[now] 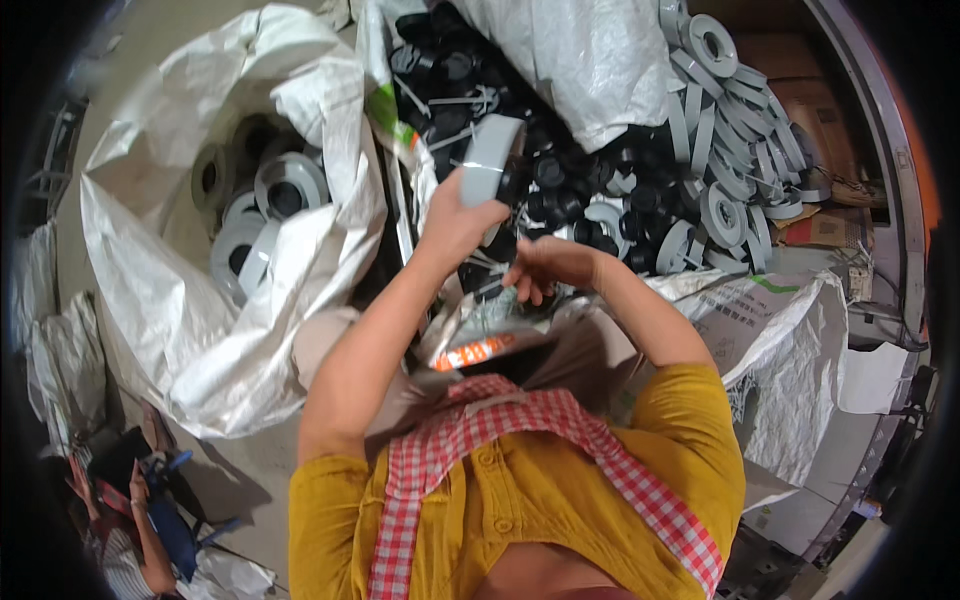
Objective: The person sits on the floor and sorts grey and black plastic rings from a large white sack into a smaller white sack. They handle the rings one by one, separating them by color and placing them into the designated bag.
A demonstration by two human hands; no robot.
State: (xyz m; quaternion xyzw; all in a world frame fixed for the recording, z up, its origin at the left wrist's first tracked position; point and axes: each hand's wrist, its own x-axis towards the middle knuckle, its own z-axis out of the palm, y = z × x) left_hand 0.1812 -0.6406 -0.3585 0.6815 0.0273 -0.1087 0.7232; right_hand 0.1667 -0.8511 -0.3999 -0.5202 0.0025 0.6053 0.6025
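My left hand (463,223) is closed on a grey plastic ring-shaped part (491,157), its broad outer band facing up. Just to the right, my right hand (541,268) hangs with its fingers apart and bent; nothing shows in it. Under both hands lies a heap of black round plastic parts (551,171) mixed with thin pale plastic pieces (461,100). More grey rings (726,214) are piled at the upper right, beyond the black parts. At the left, an open white woven sack (150,322) holds several grey flanged rings (291,184).
A white woven sheet (592,67) covers part of the heap at the top. Another woven sack (787,382) with printing hangs at the right, below cardboard (829,227). Another person's hands (139,484) show at the lower left, near a blue-framed item.
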